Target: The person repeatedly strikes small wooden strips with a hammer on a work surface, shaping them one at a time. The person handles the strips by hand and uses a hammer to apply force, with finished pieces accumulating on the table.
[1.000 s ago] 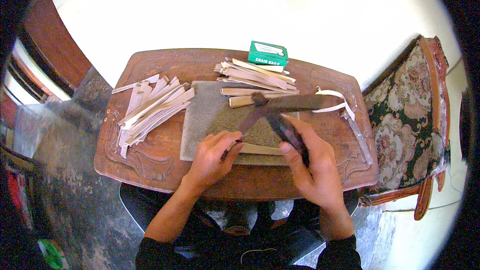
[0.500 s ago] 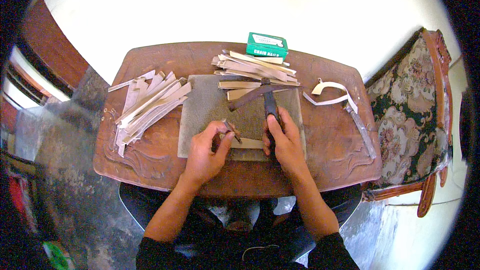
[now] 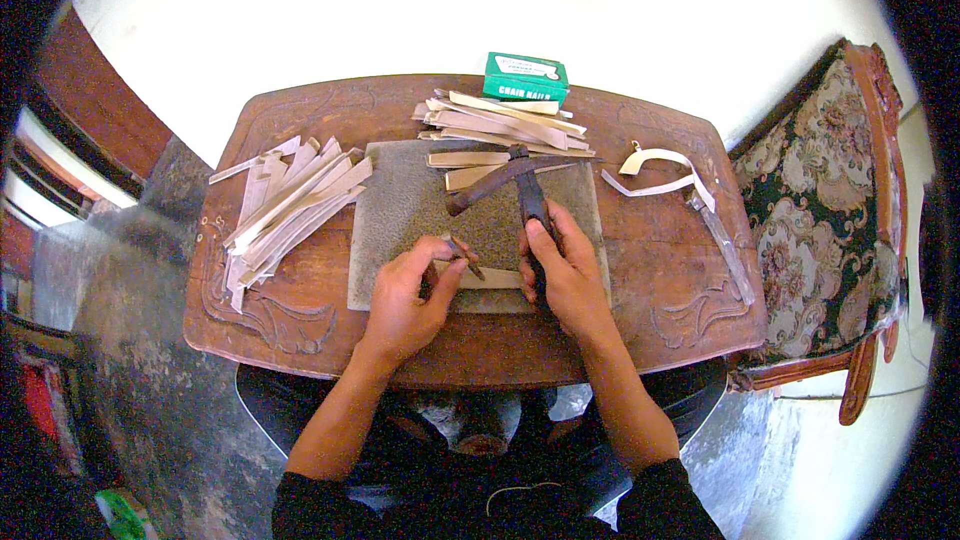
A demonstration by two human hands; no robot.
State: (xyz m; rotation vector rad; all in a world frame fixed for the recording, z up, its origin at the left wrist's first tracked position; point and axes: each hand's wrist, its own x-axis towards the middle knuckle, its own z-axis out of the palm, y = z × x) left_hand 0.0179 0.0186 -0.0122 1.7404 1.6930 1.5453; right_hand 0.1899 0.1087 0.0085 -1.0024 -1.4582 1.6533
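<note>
The left hand (image 3: 408, 295), over the near side of the grey mat (image 3: 395, 225), pinches a small dark pointed tool (image 3: 464, 254) between thumb and fingers. The right hand (image 3: 568, 275), over the mat's near right part, is wrapped around the handle of a hammer (image 3: 527, 190), whose curved dark head hangs above the middle of the mat. Between the hands a pale flat strip (image 3: 498, 280) lies on the mat; I cannot tell whether the right fingers touch it.

The mat's surface is speckled and rough, with open room at its left part. On its near side a narrow band of the carved wooden table (image 3: 640, 330) shows, and on its right a wider one. Left of the mat lies a fanned pile of thin strips (image 3: 290, 215); at its far edge, another pile (image 3: 505, 128). Right of it rest a curved white band (image 3: 655, 155) and a narrow greyish tool (image 3: 725, 255). Beyond the mat, a green cardboard box (image 3: 526, 80) carries white printing.
</note>
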